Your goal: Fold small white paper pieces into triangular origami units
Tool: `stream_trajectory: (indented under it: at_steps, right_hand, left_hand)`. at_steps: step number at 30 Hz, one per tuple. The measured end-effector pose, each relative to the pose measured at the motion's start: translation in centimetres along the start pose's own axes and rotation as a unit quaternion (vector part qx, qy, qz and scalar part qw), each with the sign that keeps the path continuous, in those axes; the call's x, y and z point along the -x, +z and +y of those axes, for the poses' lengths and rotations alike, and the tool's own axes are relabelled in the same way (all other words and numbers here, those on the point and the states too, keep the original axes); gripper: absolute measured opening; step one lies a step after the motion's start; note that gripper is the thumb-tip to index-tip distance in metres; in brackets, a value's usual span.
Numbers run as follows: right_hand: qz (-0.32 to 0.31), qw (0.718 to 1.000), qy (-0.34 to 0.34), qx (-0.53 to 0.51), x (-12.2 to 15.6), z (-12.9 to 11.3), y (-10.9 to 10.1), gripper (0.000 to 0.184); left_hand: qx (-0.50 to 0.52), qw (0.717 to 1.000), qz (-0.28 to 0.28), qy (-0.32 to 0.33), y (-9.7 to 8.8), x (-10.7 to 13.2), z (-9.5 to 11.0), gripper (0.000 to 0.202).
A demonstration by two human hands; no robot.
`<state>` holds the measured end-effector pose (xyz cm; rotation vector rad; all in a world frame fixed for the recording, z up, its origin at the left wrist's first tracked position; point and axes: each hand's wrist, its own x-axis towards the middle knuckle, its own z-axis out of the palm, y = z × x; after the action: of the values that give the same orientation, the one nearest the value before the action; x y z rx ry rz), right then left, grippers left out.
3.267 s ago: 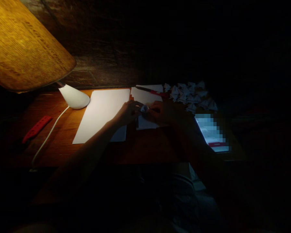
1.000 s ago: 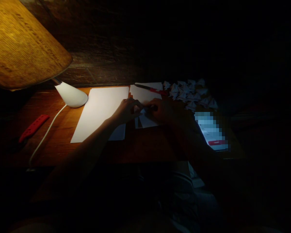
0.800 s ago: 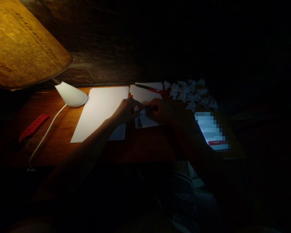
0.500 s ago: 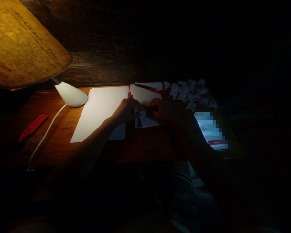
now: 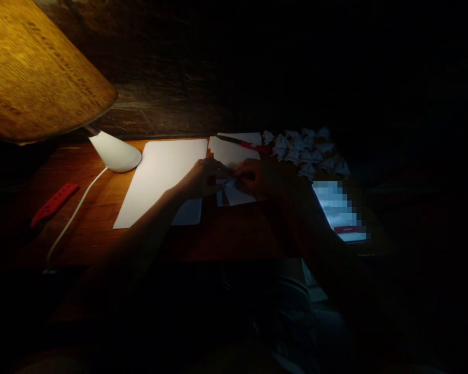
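Observation:
My left hand (image 5: 206, 175) and my right hand (image 5: 255, 173) meet over a small stack of white paper sheets (image 5: 243, 196). Between their fingertips is a small piece of paper (image 5: 226, 179), mostly covered by the fingers and dim in the shadow. Both hands are closed, with the fingers bent and pinching it. A larger stack of white paper (image 5: 167, 176) lies under and to the left of my left forearm. Past my right hand, a knife-like tool with a dark blade and red handle (image 5: 253, 147) rests on the smaller sheets.
Several folded paper pieces (image 5: 296, 148) sit in a group at the back right. A lit phone (image 5: 339, 210) lies near the right edge. At left stand a lamp with a white base (image 5: 115, 152) and cord, and a red power strip (image 5: 54, 204). The wooden table (image 5: 97, 208) meets a dark wall.
My fingers have shifted slightly over the small paper, with the right fingertips a little higher. Everything else stays where it was.

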<state>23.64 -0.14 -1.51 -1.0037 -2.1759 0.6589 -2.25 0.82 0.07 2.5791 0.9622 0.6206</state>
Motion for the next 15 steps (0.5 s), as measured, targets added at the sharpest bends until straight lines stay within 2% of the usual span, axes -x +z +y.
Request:
stream_trajectory:
  at_steps: [9, 15]
  right_hand:
    - [-0.003, 0.999, 0.03, 0.017, -0.03, -0.86, -0.79, 0.024]
    - [-0.032, 0.999, 0.014, 0.037, -0.28, -0.5, -0.83, 0.03]
  left_hand:
    - [0.0, 1.0, 0.009, 0.013, -0.31, -0.09, 0.23, 0.025]
    - [0.003, 1.0, 0.009, 0.026, -0.47, -0.12, 0.31, 0.02]
